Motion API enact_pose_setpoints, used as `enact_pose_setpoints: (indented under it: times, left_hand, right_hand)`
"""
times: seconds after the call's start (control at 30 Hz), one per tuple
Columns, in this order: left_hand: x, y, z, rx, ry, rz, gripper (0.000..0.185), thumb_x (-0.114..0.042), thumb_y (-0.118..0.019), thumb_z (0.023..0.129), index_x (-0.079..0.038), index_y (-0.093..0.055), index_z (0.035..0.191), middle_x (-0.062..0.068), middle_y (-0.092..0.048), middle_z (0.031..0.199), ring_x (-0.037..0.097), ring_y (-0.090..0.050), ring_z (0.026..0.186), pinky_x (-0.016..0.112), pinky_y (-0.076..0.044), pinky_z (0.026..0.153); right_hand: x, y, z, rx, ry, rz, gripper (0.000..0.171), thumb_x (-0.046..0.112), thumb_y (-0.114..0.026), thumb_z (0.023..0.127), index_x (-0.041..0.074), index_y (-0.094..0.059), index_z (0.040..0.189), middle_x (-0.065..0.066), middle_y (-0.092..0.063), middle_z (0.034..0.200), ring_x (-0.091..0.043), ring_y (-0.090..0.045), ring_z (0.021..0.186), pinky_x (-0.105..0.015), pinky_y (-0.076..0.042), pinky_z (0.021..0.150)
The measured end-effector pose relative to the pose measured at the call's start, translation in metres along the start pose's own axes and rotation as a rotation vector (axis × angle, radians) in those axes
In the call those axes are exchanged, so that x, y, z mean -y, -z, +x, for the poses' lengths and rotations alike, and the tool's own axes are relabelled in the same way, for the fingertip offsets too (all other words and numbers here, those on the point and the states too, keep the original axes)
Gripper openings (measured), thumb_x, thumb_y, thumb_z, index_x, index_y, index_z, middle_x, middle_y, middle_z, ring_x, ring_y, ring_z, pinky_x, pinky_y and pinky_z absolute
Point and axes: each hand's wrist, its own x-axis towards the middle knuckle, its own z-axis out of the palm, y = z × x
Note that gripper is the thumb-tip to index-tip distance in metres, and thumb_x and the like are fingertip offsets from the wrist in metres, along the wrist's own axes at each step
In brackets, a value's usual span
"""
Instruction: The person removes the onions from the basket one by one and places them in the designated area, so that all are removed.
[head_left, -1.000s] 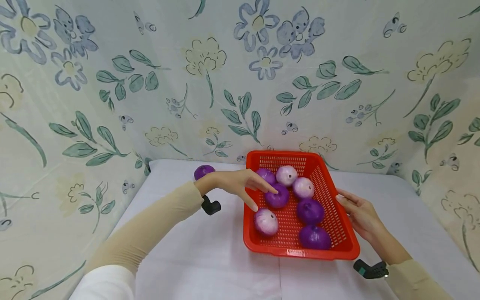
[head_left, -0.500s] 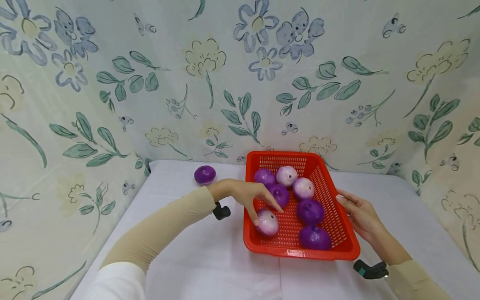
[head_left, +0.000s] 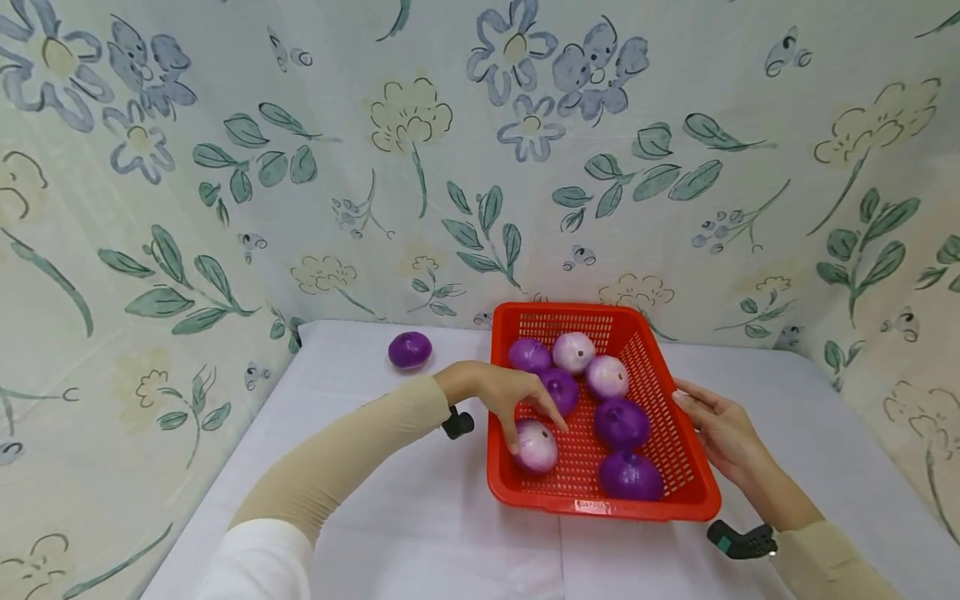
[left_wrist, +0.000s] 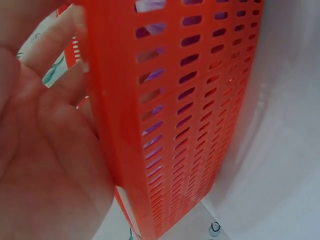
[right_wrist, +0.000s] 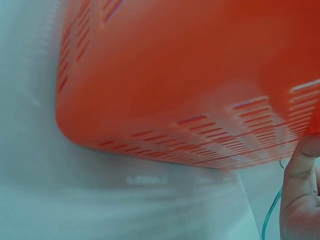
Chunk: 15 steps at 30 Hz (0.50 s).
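Pale onion (head_left: pixel 536 446): near-left corner of red basket (head_left: pixel 693 492).
Left hand (head_left: pixel 510 396): directly above it, fingers loosely spread, fingertips touching, grasping nothing.
Right hand (head_left: pixel 716 425): relaxed against basket's right wall.

- One dark purple onion (head_left: pixel 409 349) sits alone on my white table (head_left: pixel 420 517), well to the left, near the back edge.
- A floral cloth (head_left: pixel 225 167) with blue flowers and green leaves hangs behind the table and along both sides of it.
- A seam (head_left: pixel 561 558) runs down the tablecloth towards me.
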Motion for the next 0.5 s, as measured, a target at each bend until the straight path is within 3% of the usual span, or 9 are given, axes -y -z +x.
enact_pose_setpoints:
  times: [0.17,0.37,0.5]
  left_hand:
    - [0.0014,0.0028,0.0043,0.003,0.017,-0.010,0.064,-0.008,-0.086,0.077,-0.007,-0.062,0.137,0.008,-0.060,0.138,0.023,-0.052,0.131,0.037,-0.045,0.105]
    - [0.0030,0.0024,0.0059,-0.014,0.098,0.008,0.064,-0.014,-0.087,0.077,-0.012,-0.063,0.136,0.000,-0.062,0.135,0.017,-0.055,0.128,0.032,-0.047,0.103]
    - [0.0023,-0.0010,0.0056,-0.042,0.154,0.077,0.065,-0.025,-0.090,0.073,-0.020,-0.066,0.134,-0.009,-0.063,0.131,0.013,-0.055,0.123,0.027,-0.050,0.097]
  right_hand:
    - [-0.0002,-0.0003,0.0005,-0.008,-0.009,-0.024,0.076,0.029,-0.064,0.099,0.005,-0.023,0.158,0.017,-0.069,0.101,-0.006,-0.067,0.090,-0.028,-0.059,0.077]
    - [-0.0004,-0.0002,0.0010,-0.006,-0.009,-0.026,0.077,0.029,-0.064,0.099,0.004,-0.022,0.158,0.017,-0.068,0.101,-0.006,-0.067,0.090,-0.028,-0.059,0.077]
    - [-0.0006,0.0003,0.0008,-0.001,-0.005,-0.011,0.073,0.028,-0.063,0.099,0.006,-0.026,0.157,0.016,-0.069,0.101,-0.007,-0.067,0.090,-0.028,-0.059,0.077]
